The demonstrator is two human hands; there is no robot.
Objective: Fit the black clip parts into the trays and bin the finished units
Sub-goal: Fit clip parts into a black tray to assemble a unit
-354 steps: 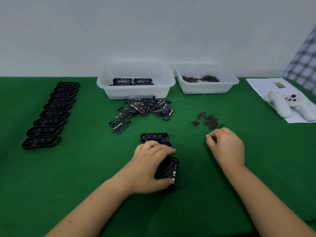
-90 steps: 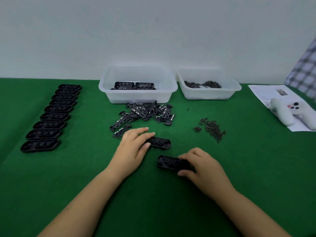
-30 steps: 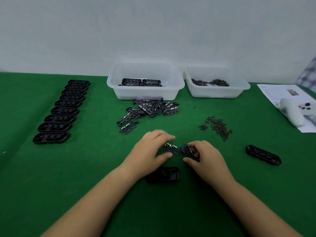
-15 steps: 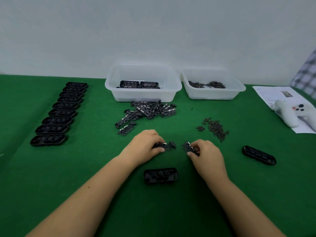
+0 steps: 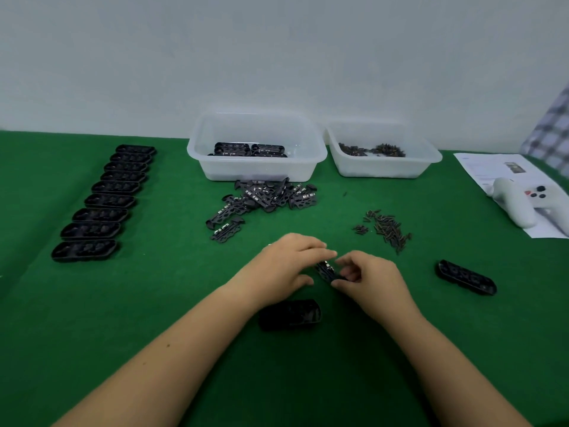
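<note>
My left hand (image 5: 286, 266) and my right hand (image 5: 366, 278) meet over the middle of the green table, both pinching one black clip part (image 5: 327, 270) between their fingertips. A black oval tray (image 5: 291, 314) lies on the cloth just below the hands, partly under my left wrist. Another black tray (image 5: 467, 277) lies apart to the right. A loose heap of clip parts (image 5: 264, 201) sits in front of the left clear bin (image 5: 257, 147), which holds a few finished units.
A row of several black trays (image 5: 103, 201) runs along the left. A pile of small dark screws (image 5: 386, 231) lies right of centre, and the right clear bin (image 5: 383, 152) holds more. A white controller (image 5: 520, 208) rests on a paper sheet at the far right.
My hands have come together: half a second ago each held its own clip part a little apart, now both pinch one clip part between them.
</note>
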